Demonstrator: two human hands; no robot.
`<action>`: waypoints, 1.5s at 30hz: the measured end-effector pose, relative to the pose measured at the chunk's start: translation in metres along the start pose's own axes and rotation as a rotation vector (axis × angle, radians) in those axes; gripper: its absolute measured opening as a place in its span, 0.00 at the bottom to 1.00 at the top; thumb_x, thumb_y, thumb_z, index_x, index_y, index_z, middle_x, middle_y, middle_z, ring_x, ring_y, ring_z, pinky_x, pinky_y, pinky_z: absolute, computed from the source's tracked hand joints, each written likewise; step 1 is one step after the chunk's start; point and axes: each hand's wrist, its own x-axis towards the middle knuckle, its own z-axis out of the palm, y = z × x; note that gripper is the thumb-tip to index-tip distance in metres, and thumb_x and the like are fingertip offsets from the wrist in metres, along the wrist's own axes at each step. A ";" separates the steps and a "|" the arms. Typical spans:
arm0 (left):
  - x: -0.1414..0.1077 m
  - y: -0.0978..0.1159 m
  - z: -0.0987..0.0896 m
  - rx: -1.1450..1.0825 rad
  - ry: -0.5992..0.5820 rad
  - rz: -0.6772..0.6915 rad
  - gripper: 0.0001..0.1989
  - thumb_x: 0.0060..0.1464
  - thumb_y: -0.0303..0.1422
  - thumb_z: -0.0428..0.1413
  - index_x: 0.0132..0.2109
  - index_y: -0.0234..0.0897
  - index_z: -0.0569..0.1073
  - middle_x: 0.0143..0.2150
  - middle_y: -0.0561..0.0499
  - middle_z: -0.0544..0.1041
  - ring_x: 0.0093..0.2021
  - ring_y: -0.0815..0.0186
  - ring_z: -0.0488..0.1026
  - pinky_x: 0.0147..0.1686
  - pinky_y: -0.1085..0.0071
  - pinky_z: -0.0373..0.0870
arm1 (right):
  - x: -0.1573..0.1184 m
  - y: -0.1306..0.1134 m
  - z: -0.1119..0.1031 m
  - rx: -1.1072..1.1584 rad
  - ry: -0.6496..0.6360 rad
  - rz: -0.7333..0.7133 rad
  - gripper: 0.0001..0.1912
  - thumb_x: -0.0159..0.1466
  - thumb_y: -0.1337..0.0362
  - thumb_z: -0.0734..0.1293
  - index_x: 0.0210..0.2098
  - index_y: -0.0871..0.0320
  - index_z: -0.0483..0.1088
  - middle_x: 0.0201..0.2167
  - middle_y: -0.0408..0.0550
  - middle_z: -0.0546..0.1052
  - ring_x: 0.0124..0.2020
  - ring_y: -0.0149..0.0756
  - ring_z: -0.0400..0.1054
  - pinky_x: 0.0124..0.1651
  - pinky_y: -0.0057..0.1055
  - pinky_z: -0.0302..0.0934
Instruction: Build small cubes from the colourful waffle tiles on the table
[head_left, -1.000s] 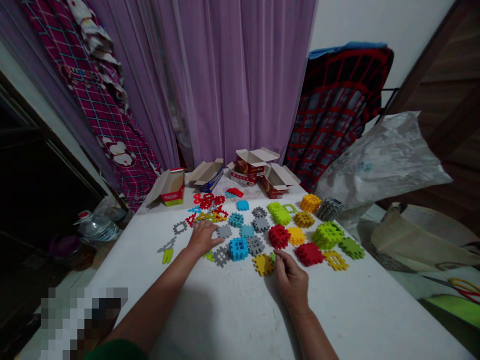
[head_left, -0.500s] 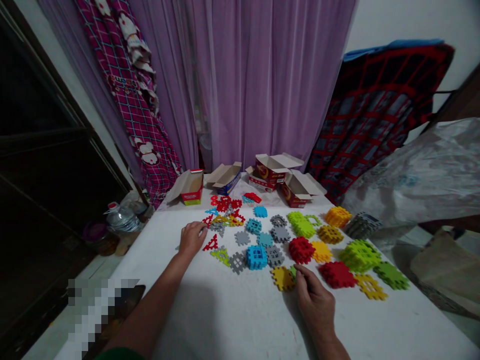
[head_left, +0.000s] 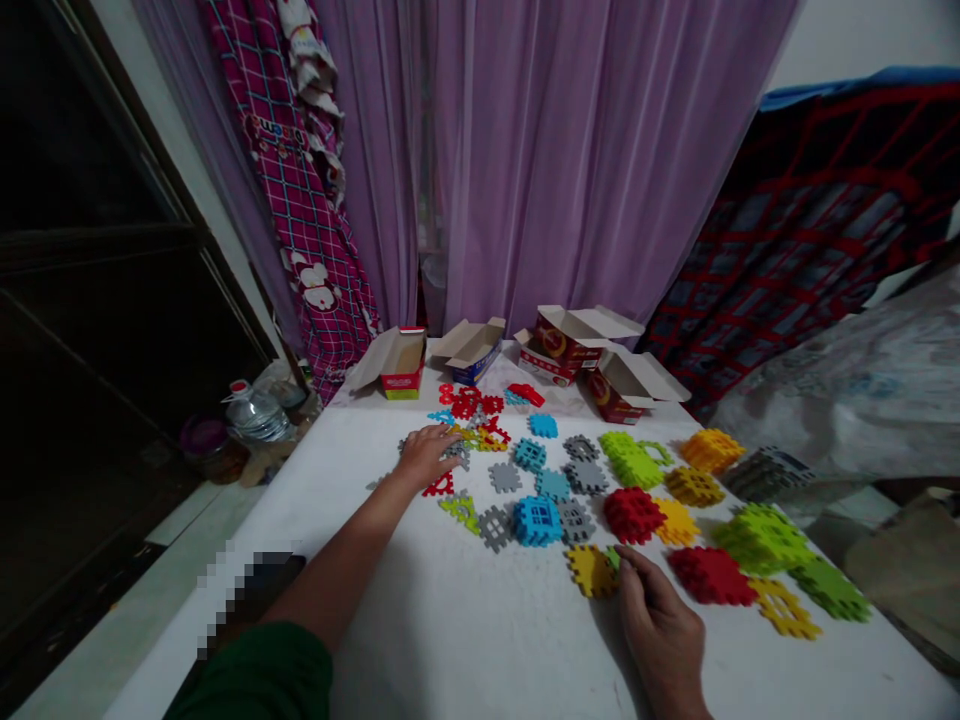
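My left hand (head_left: 427,460) reaches over the far-left cluster of interlocking plastic tiles, its fingers stretched out and apart. Its fingertips are beside a yellow tile (head_left: 466,436) and grey tiles (head_left: 459,456); whether they touch is hard to tell. A red triangular tile (head_left: 439,485) lies partly behind the wrist. Near the front of the table, my right hand (head_left: 664,622) has thumb and forefinger closed on the edge of a small green tile (head_left: 613,558). Directly left of that is a yellow square tile (head_left: 588,571); I cannot tell whether the two are joined.
Stacks of tiles in blue (head_left: 537,521), red (head_left: 634,515) and lime green (head_left: 761,537) stand on the white table (head_left: 465,630). Open cardboard boxes, among them a red box (head_left: 405,372) and a blue box (head_left: 477,362), line the back edge before a purple curtain.
My left hand has moved forward and right over the tile cluster, its fingers spreading. The right hand keeps its pinch by the yellow tile. The whole view has shifted, so things appear further right.
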 end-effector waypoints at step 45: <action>-0.011 0.022 -0.023 0.233 -0.095 -0.085 0.12 0.60 0.32 0.51 0.41 0.45 0.80 0.47 0.45 0.77 0.53 0.54 0.68 0.53 0.57 0.60 | 0.007 -0.012 -0.004 -0.020 0.002 0.047 0.28 0.61 0.44 0.63 0.35 0.62 0.81 0.23 0.49 0.79 0.18 0.31 0.69 0.23 0.22 0.64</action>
